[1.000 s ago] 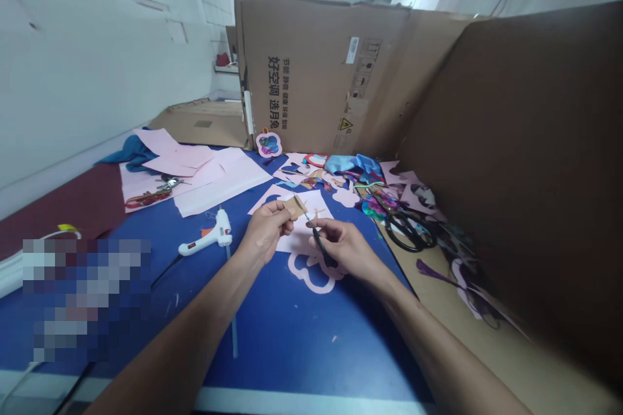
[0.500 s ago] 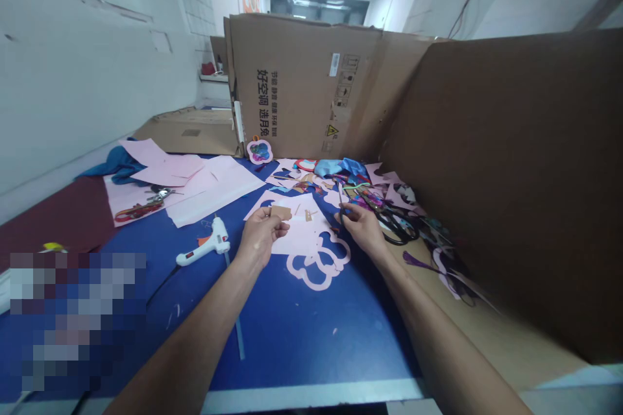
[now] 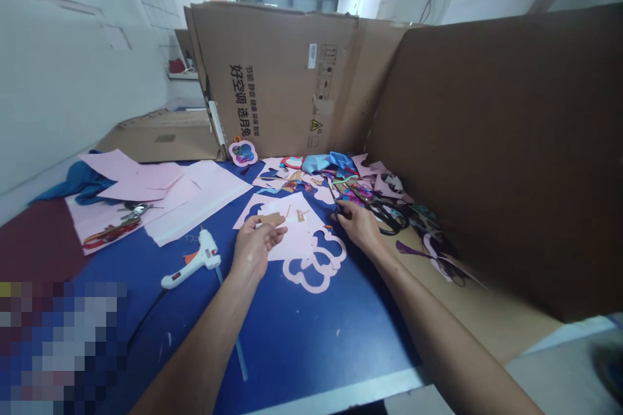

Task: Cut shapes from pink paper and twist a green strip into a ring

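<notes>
My left hand (image 3: pixel 253 243) pinches a small piece of brown cardboard (image 3: pixel 271 219) above a pink paper sheet (image 3: pixel 292 243). Gripped in my right hand (image 3: pixel 357 224) is a pair of scissors (image 3: pixel 331 190), its thin dark blades pointing away from me; the fingers partly hide the handles. Small cardboard scraps (image 3: pixel 300 215) lie on the pink sheet between my hands. Overlapping pink flower-shaped paper frames (image 3: pixel 311 286) rest on the blue table just in front of it.
A white glue gun (image 3: pixel 197 262) lies left of my left forearm. Large black-handled scissors (image 3: pixel 393 220) and paper scraps sit to the right. Pink sheets (image 3: pixel 131 175) and pliers-like tools (image 3: pixel 134 211) are at far left. Cardboard walls (image 3: pixel 287 78) stand behind and right.
The camera view has turned to the right, shifting the scene left. The cardboard piece in my left hand has tilted, and the scissors in my right hand have changed angle slightly.
</notes>
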{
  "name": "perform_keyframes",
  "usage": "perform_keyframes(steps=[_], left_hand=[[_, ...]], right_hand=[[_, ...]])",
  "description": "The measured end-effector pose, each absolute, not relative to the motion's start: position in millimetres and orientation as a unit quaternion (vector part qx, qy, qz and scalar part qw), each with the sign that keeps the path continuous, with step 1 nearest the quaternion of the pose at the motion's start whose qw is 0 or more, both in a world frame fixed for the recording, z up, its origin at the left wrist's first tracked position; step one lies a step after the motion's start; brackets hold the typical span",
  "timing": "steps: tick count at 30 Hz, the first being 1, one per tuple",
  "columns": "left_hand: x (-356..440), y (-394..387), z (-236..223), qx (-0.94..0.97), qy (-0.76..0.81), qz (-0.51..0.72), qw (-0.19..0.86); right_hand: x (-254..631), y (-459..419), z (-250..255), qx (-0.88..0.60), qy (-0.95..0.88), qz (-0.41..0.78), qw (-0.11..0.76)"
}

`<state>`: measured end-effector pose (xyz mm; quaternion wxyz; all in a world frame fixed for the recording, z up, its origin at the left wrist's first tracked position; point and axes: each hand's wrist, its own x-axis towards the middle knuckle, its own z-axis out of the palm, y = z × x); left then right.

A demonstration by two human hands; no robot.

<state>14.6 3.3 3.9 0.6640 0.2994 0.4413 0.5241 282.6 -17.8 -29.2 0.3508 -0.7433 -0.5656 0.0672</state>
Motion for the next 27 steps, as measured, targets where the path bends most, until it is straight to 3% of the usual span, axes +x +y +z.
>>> perform_keyframes(steps=[11,27], left_hand=[[23.2,-6.1,6.4,0.355,0.428,0.523,0.647],[17.5,-1.5,5.1,0.403,0.453,0.547,0.577]], right_hand=[[277.8,-17.2,-24.6,-0.722,-0.617,0.037,0.311],[275.8,-13.3,-31.0,-0.712,-0.612,0.084,0.335]])
